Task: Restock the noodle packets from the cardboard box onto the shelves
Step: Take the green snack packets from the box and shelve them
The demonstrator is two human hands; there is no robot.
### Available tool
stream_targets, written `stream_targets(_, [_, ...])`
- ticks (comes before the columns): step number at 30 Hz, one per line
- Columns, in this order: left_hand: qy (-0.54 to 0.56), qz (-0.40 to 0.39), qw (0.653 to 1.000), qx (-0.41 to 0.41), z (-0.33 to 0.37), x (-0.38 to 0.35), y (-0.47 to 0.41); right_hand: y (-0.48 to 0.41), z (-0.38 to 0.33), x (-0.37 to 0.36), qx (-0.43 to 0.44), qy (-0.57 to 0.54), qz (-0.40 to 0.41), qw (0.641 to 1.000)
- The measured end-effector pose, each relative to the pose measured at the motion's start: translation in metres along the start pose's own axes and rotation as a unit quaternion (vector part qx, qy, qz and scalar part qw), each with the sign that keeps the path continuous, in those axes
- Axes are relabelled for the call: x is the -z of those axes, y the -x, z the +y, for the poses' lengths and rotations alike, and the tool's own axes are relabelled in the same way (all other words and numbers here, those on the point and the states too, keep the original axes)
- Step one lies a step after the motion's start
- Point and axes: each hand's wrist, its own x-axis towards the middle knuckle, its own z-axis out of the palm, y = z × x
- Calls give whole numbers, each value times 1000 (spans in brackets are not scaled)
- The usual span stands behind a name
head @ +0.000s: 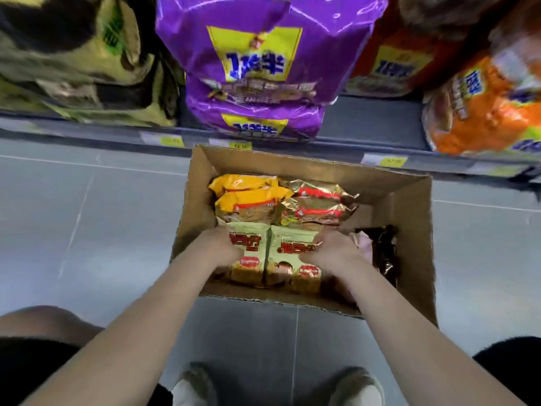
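An open cardboard box (409, 206) stands on the floor in front of the shelf. Inside lie yellow noodle packets (248, 197), gold-and-red packets (317, 205), two pale green packets side by side and a dark packet (386, 253) at the right. My left hand (219, 244) grips the left green packet (248, 259) at its left edge. My right hand (330, 247) grips the right green packet (288, 259) at its right edge. Both packets still lie in the box.
The low shelf (371, 121) holds large multipacks: olive-black (87, 68) at left, purple (257, 54) in the middle, red (398, 63) and orange (491, 106) at right. A bare gap lies between purple and orange. Yellow price tags (243, 145) line the edge. My knees and shoes are below.
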Motion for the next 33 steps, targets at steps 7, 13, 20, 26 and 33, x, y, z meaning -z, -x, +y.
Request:
stream_targets(7, [20, -29, 999, 42, -14, -16, -32, -15, 3, -16, -39, -22, -24, 999])
stream_targets(13, [50, -59, 992, 101, -13, -31, -54, -26, 7, -27, -58, -45, -30, 997])
stream_targets(20, [42, -63, 995, 70, -12, -36, -60, -35, 23, -30, -61, -28, -36, 997])
stream_targets(26, [168, -97, 978, 84, -13, -33, -57, -41, 29, -31, -85, -65, -45, 993])
stream_targets(33, [187, -123, 971, 82, -20, -37, -58, -48, 28, -37, -105, -101, -38, 989])
